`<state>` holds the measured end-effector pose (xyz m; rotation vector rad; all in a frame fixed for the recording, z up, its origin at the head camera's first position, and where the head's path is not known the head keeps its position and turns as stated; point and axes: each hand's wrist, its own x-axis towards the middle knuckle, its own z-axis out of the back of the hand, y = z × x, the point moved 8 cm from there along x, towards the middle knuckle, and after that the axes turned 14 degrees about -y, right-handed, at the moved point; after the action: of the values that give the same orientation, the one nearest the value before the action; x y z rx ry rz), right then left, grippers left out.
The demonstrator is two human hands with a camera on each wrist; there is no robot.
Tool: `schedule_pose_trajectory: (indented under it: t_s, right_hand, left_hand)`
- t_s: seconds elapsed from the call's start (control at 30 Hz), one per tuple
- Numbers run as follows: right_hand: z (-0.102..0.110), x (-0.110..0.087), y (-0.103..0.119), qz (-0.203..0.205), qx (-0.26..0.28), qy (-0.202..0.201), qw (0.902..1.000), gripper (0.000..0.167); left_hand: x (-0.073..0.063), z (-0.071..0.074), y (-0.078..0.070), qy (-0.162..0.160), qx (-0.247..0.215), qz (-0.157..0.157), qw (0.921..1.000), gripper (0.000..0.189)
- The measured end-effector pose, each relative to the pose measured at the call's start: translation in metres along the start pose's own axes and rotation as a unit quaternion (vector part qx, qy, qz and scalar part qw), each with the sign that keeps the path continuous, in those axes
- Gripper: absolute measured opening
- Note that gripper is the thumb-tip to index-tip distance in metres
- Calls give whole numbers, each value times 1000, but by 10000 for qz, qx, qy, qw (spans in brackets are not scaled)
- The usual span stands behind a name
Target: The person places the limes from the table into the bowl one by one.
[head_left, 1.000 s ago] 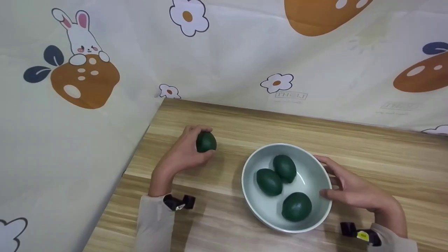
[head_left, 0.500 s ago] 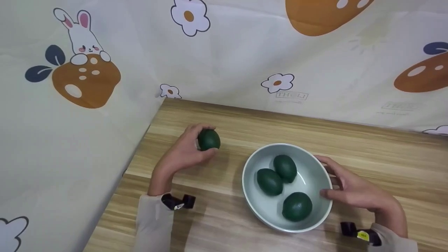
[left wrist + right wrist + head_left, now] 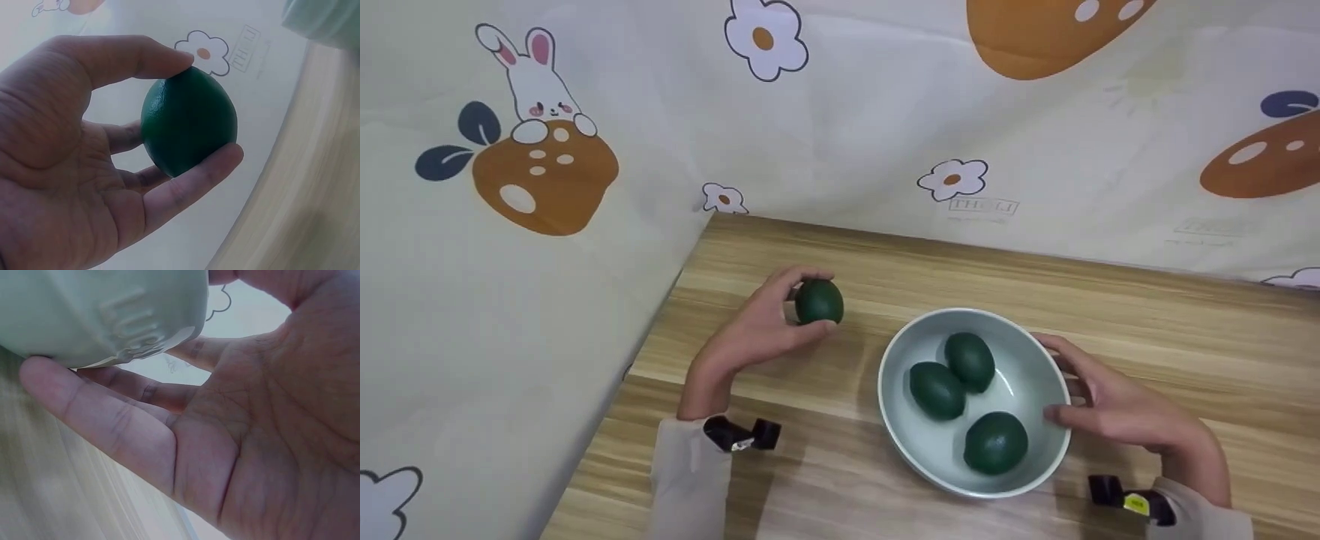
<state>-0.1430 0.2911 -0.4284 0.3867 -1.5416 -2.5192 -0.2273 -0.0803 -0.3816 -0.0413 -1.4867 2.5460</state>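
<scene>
My left hand (image 3: 757, 326) holds a dark green lime (image 3: 820, 302) between thumb and fingers, left of the bowl. Up close in the left wrist view, the lime (image 3: 188, 121) looks glossy, with the thumb on one end and fingers along the other side. A pale green round bowl (image 3: 900, 442) stands on the table with three more limes (image 3: 996, 443) inside. At its right side my right hand (image 3: 1136, 409) grips the wall, thumb over the rim and fingers outside. The right wrist view shows raised lettering on the bowl (image 3: 112, 315) and fingertips near its underside.
The wood-grain table (image 3: 840, 465) meets a printed wall cloth (image 3: 840, 112) at the back and left. A black wrist camera mount (image 3: 742, 435) sits on the left sleeve, and another mount (image 3: 1132, 501) on the right.
My left hand has moved slightly to the right with the lime, toward the bowl. My right hand and the bowl have stayed in place.
</scene>
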Motion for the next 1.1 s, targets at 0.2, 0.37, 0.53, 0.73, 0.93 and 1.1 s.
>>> schedule_pose_trajectory:
  t_s: [0.2, 0.37, 0.53, 0.73, 0.93, 1.1]
  right_hand:
    - [0, 1, -1, -46, -40, 2, 10000, 85]
    - [1, 1, -1, -71, -43, -5, 10000, 85]
    - [0, 1, -2, 17, 42, 45, 10000, 86]
    - [-1, 1, -2, 182, 170, 107, 9996, 86]
    - [-3, 1, 0, 152, 256, 138, 9995, 85]
    - [-2, 1, 0, 131, 216, 104, 9996, 85]
  left_hand:
    - [-2, 0, -5, 137, -282, 5, 9995, 61]
    - [-1, -3, -9, 247, -550, -65, 9982, 63]
    - [0, -7, -13, 345, -668, -133, 9971, 64]
    - [0, -10, -14, 385, -654, -193, 9969, 61]
    - [0, -12, -16, 401, -607, -215, 9971, 61]
    - [2, -15, -16, 461, -599, -191, 9970, 62]
